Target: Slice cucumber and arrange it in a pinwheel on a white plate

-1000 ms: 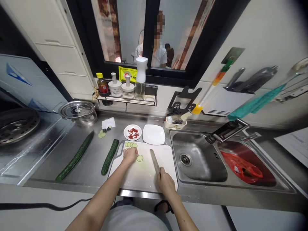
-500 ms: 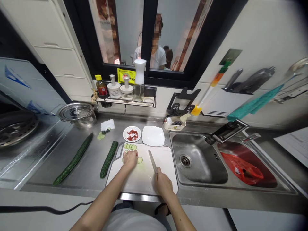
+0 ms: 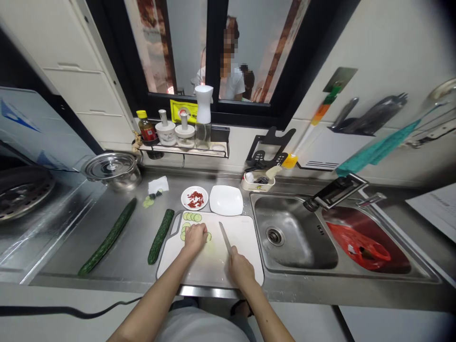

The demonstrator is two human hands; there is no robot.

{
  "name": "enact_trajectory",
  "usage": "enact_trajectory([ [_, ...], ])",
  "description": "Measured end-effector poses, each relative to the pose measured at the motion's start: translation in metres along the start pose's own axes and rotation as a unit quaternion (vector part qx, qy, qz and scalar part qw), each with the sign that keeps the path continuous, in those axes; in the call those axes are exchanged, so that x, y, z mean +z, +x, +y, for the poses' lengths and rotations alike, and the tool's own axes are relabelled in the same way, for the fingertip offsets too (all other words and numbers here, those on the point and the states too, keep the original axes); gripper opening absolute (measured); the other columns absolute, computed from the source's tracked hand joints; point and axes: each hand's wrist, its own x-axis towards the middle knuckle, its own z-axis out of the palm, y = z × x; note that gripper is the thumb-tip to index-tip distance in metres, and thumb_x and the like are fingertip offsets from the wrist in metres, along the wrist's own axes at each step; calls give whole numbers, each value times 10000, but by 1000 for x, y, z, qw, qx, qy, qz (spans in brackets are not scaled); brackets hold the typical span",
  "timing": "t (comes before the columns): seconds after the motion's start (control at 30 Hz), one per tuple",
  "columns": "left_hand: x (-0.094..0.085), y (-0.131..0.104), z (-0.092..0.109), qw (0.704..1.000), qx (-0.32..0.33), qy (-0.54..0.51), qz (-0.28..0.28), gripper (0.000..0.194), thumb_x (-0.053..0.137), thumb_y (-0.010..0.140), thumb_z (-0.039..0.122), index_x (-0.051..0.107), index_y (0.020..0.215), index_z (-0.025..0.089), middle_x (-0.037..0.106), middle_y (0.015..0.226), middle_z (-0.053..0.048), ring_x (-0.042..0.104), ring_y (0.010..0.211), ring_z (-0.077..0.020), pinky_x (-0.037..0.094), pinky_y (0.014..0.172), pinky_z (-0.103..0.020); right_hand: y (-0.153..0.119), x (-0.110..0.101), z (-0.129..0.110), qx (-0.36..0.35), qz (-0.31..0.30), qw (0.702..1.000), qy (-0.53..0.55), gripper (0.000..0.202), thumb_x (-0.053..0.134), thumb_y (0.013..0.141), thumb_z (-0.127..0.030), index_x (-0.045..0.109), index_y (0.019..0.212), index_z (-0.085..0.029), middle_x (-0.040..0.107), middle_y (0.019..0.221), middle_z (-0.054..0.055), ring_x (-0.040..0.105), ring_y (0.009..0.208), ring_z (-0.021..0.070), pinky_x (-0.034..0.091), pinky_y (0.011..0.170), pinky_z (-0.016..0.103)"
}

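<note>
On the white cutting board (image 3: 213,273), my left hand (image 3: 195,237) is closed, its fingertips down among thin cucumber slices (image 3: 192,217). What those fingers hold, if anything, is hidden. Some slices lie to its left, and one shows partly at its right. My right hand (image 3: 242,269) is wrapped round the handle of a knife (image 3: 225,237), whose blade rests over the board and points away from me. A cut cucumber (image 3: 161,236) lies left of the board, with a longer cucumber (image 3: 108,236) farther left. Behind the board are a plate of red pieces (image 3: 194,198) and a bare white plate (image 3: 226,200).
A double sink (image 3: 295,237) is at the right, with a red bag (image 3: 359,248) in its far basin. At the back left stands a lidded steel pot (image 3: 113,171). Bottles and jars sit on a rack (image 3: 185,150). A person is visible in the window.
My left hand has shifted slightly right, showing more slices on its left and covering part of the slice on its right. The knife and my right hand have barely moved. The view has shifted slightly.
</note>
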Motion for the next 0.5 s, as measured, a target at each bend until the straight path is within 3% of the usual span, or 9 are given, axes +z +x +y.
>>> enact_trajectory([
  [0.13, -1, -1, 2, 1000, -12, -19, -5, 161, 506, 835, 205, 625, 941, 218, 708, 946, -53, 605, 985, -214, 333, 847, -326, 1, 0, 1, 2, -4, 1000, -1, 329, 270, 918, -157, 467, 1180, -146, 686, 933, 144, 656, 920, 231, 422, 705, 301],
  [0.3, -7, -2, 4, 999, -32, -11, -26, 109, 524, 815, 199, 631, 831, 204, 719, 910, -58, 626, 947, -212, 339, 844, -323, 1, -1, 1, 1, -1, 1000, 1, 344, 258, 925, -164, 469, 1196, -146, 688, 942, 148, 654, 934, 229, 432, 722, 305],
  [0.5, -11, -16, 9, 998, -13, -48, -23, 73, 562, 833, 257, 624, 847, 221, 716, 892, -23, 629, 921, -195, 348, 812, -297, 1, -4, 0, 9, -13, 1000, 2, 322, 279, 929, -169, 466, 1190, -163, 687, 964, 141, 655, 933, 213, 432, 731, 295],
])
